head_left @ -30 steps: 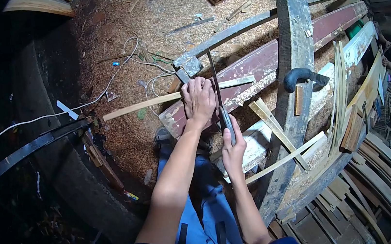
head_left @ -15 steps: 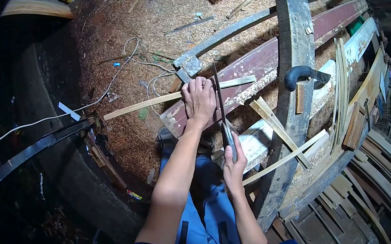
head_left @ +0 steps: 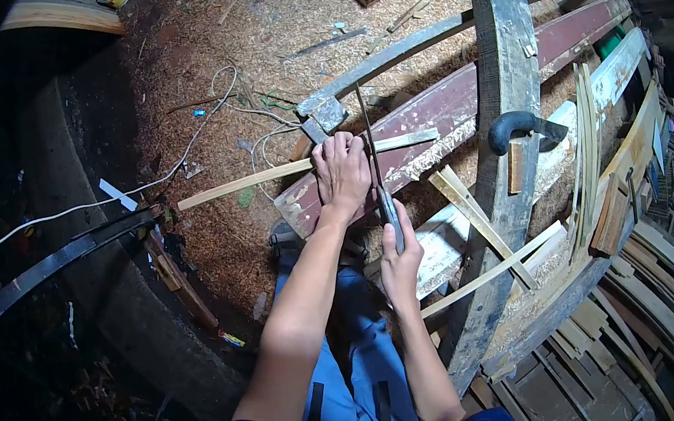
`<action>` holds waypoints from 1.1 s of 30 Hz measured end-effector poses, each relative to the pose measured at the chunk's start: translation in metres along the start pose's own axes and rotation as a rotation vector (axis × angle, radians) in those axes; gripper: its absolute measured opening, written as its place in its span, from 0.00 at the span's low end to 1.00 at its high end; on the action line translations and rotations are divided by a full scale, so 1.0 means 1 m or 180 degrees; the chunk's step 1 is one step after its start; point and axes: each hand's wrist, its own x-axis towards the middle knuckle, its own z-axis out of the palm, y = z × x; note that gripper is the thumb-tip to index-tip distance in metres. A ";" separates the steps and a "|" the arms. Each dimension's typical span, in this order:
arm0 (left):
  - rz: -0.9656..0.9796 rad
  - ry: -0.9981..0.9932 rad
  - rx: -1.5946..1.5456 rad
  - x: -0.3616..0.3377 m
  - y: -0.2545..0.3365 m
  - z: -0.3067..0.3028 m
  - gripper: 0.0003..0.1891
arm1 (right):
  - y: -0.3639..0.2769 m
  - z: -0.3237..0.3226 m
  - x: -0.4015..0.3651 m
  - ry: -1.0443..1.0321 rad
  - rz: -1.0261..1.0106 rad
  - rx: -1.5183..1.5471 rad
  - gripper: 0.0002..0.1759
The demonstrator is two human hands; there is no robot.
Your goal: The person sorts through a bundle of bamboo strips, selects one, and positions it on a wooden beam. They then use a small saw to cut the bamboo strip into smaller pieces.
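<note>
A thin wooden strip (head_left: 245,185) lies across the end of a worn reddish plank (head_left: 442,110). My left hand (head_left: 341,172) presses down on the strip, its fingers wrapped over it. Just to the right, my right hand (head_left: 400,255) is closed round the handle of a saw. The long narrow blade of the saw (head_left: 369,135) points away from me and crosses the strip right beside my left fingers. The strip's short pale end (head_left: 416,138) extends past the blade over the plank.
A thick weathered beam (head_left: 502,64) crosses the reddish plank, with a dark curved handle (head_left: 512,132) on it. Loose strips (head_left: 482,226) lean near it. A white cable (head_left: 173,173) runs over shavings at the left. Part of another person (head_left: 672,106) shows at the far right.
The saw and my right hand have moved slightly away from me along the cut line, and the blade tip has shifted a little forward and left. My left hand stays on the strip.
</note>
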 end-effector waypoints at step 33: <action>0.0080 0.0095 0.0007 -0.001 -0.001 0.000 0.07 | 0.035 0.003 -0.027 0.0311 -0.0305 -0.0019 0.26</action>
